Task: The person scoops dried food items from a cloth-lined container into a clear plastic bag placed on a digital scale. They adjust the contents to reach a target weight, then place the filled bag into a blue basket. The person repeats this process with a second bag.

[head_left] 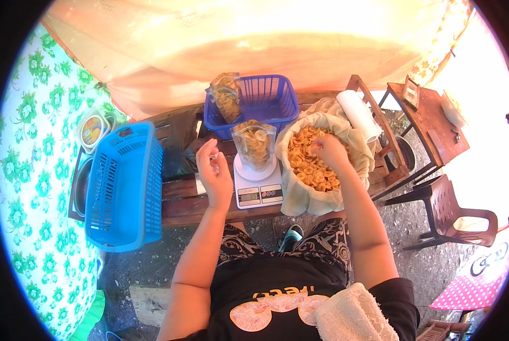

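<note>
A clear plastic bag of yellow chips stands upright on a small white kitchen scale on a wooden bench. My left hand hovers just left of the bag, fingers apart and loosely curled, empty as far as I can see. My right hand reaches into a large cloth-lined sack of yellow chips and closes on a few chips. Behind the scale sits a blue plastic basket with a filled bag of chips leaning in its left side.
A second blue basket lies tipped on the bench's left end. A white paper roll rests behind the sack. A wooden side table and a brown plastic chair stand to the right. A green floral cloth hangs at left.
</note>
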Motion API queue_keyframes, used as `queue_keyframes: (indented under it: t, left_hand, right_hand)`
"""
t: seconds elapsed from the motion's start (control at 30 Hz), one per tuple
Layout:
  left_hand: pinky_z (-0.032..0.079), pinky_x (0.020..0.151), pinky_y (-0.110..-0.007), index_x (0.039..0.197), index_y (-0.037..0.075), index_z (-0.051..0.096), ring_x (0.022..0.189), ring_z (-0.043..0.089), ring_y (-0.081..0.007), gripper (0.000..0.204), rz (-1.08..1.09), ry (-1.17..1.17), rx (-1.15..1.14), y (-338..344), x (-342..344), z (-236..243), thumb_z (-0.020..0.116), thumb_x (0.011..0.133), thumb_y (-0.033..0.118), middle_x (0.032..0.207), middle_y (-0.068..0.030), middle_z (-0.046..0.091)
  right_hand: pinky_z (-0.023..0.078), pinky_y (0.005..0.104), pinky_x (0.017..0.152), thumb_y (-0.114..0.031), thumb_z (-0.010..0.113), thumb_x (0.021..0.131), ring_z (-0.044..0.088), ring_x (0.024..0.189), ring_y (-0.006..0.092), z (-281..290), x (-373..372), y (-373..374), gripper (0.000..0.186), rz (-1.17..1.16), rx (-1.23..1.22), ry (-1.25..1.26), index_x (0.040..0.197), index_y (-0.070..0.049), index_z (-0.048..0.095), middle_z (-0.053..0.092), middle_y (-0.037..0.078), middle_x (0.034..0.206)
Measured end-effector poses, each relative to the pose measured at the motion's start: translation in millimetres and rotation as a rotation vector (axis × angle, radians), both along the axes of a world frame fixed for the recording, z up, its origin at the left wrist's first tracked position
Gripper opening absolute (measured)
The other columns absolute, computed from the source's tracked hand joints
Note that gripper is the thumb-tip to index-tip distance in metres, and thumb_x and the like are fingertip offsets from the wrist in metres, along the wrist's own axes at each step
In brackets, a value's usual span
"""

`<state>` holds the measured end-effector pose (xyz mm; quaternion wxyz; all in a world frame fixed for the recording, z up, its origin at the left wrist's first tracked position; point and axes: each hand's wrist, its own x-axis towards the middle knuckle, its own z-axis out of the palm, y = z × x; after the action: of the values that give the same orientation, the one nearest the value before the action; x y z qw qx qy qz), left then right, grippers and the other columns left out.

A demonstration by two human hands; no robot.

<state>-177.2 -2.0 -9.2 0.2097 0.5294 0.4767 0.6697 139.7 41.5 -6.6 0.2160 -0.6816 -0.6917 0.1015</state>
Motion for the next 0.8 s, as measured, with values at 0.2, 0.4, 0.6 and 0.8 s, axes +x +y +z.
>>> queue_keyframes:
  t: [0.2,0.4,0.6,0.8]
  left_hand:
    - [0.047,0.077,-0.027,0.126,0.004,0.056,0.097,0.054,-0.0149,0.032,0.018,0.107,0.069,-3,0,-2,0.054,0.094,-0.001,0.117,-0.0079,0.055]
    - [0.047,0.077,-0.026,0.125,0.004,0.056,0.097,0.054,-0.0141,0.031,-0.021,0.022,-0.022,2,1,-3,0.053,0.094,-0.001,0.119,-0.0071,0.054]
    - [0.047,0.074,-0.025,0.124,0.005,0.057,0.097,0.053,-0.0127,0.031,-0.050,0.016,0.030,5,19,3,0.053,0.094,-0.002,0.120,-0.0055,0.053]
    - [0.047,0.074,-0.025,0.124,0.004,0.057,0.097,0.054,-0.0136,0.031,-0.003,0.067,0.030,3,3,2,0.054,0.094,-0.002,0.120,-0.0068,0.054]
  right_hand:
    - [0.051,0.0383,0.077,-0.016,0.076,0.076,0.064,0.087,0.0282,-21,20,-9,0.022,-0.026,-0.044,0.199,0.093,-0.006,0.066,0.065,0.011,0.091]
    - [0.050,0.0271,0.069,-0.009,0.073,0.083,0.060,0.075,0.0109,36,-12,6,0.011,-0.014,0.170,0.648,0.088,-0.002,0.067,0.066,0.003,0.083]
    - [0.050,0.0284,0.076,-0.012,0.070,0.087,0.063,0.084,0.0165,92,-103,12,0.020,0.299,0.285,0.531,0.106,-0.005,0.070,0.065,0.006,0.092]
    - [0.050,0.0323,0.076,-0.015,0.070,0.086,0.064,0.087,0.0222,79,-109,7,0.020,0.267,0.285,0.452,0.103,-0.005,0.070,0.065,0.009,0.094]
